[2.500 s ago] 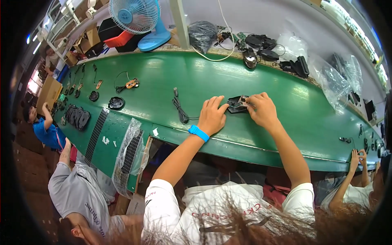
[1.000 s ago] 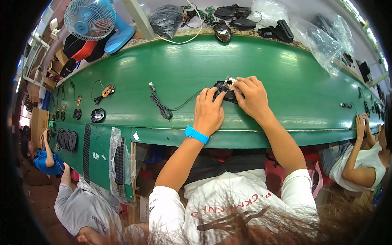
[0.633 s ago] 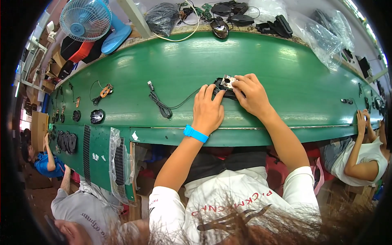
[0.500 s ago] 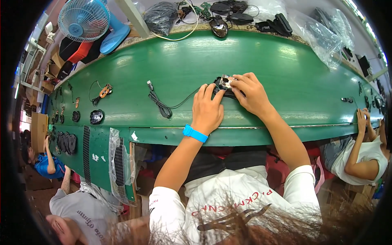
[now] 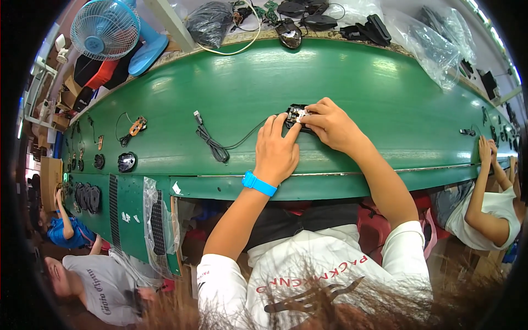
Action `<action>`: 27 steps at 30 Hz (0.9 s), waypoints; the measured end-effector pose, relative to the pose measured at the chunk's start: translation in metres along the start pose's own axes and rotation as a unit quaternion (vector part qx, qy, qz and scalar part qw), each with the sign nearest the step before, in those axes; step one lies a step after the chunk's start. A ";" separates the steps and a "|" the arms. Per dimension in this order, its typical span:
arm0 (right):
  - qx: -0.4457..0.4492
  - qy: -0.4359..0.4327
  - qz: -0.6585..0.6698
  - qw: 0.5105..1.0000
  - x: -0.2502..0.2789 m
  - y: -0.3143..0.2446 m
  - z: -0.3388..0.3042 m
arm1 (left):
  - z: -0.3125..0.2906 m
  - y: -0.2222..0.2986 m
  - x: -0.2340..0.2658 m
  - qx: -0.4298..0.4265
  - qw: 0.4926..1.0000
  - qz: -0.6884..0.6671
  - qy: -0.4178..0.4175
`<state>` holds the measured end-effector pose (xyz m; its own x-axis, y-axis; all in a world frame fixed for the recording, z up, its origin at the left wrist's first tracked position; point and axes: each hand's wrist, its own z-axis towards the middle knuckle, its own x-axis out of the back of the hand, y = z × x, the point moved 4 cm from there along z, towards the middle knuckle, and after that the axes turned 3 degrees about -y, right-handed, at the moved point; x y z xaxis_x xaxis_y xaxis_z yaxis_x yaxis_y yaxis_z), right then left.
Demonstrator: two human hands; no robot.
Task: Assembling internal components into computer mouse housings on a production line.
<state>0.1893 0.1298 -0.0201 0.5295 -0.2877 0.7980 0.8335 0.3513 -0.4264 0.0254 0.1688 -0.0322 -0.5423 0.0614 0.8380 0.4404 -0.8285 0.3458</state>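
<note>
A black computer mouse base (image 5: 290,106) lies on the green work surface in front of me, with a small pale circuit board (image 5: 297,114) sitting in it. My left hand (image 5: 276,146) grips the base's near left side between thumb and fingers, where the cable comes out. From the right, my right hand (image 5: 336,126) has its fingertips closed on the board's right part, covering some of it. A black USB cable (image 5: 218,152) runs left from the mouse into a tied bundle, its plug end pointing away from me.
At left lie a mouse shell (image 5: 127,161), an orange-brown circuit board with cable (image 5: 137,126) and several similar parts. A blue fan (image 5: 104,30) stands back left. Plastic bags (image 5: 429,49) and a dark mouse (image 5: 289,34) line the far edge. Other people sit at both sides.
The circuit board now sits flatter and lower in the mouse base, my right fingers having shifted slightly left with it. At lower left, the person in grey has changed posture.
</note>
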 end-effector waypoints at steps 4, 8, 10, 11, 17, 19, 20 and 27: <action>-0.007 -0.031 -0.043 0.999 -0.003 -0.003 -0.002 | -0.002 -0.008 -0.002 -0.011 0.998 -0.055 0.007; -0.006 -0.051 -0.086 0.995 -0.003 -0.008 -0.002 | -0.002 -0.020 -0.002 0.028 0.988 -0.150 -0.003; -0.009 -0.057 -0.102 0.993 0.000 -0.009 -0.004 | 0.000 -0.020 -0.003 0.048 0.981 -0.188 -0.011; -0.009 -0.065 -0.117 0.991 0.000 -0.012 -0.005 | 0.001 -0.018 -0.001 0.049 0.982 -0.184 -0.007; 0.003 -0.076 -0.159 0.984 -0.003 -0.015 -0.005 | 0.003 -0.017 0.001 0.027 0.986 -0.167 0.008; 0.007 -0.078 -0.153 0.985 0.001 -0.014 -0.006 | 0.005 -0.015 0.003 0.024 0.986 -0.162 0.006; 0.012 -0.082 -0.147 0.986 0.003 -0.012 -0.007 | 0.006 -0.012 0.006 0.023 0.987 -0.158 0.005; 0.030 -0.045 -0.111 0.992 0.006 -0.006 -0.016 | 0.057 -0.004 0.022 -0.081 0.988 -0.098 -0.083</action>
<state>0.1901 0.1118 -0.0199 0.3157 -0.2835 0.9055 0.9155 0.3417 -0.2122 0.0522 0.2049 0.0091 -0.4745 0.3085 0.8244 0.2121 -0.8689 0.4472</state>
